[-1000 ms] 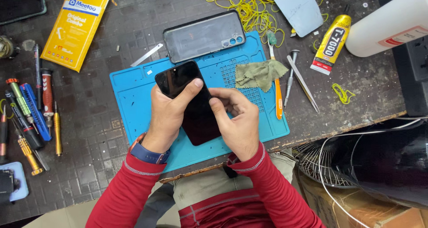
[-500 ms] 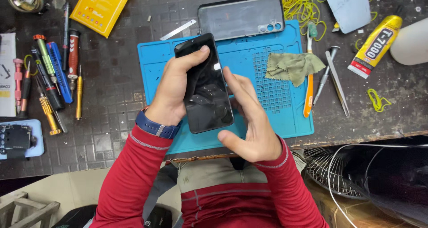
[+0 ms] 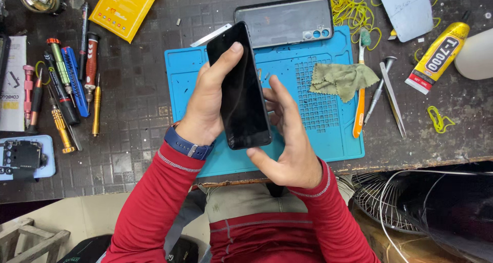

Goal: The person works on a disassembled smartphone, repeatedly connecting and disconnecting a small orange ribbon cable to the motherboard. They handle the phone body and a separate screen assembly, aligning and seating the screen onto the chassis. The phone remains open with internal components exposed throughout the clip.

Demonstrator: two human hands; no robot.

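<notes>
A dark, scuffed surface (image 3: 138, 88) marked in a grid of squares — its front edge chipped and worn. Below it, a pale floor (image 3: 67, 217), a wooden frame (image 3: 31, 240) at left, a wire fan guard (image 3: 380, 196) at right.

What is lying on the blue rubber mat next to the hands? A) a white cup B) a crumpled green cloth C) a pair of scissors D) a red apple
B: a crumpled green cloth lies on the blue rubber mat, right of the black phone.
</notes>
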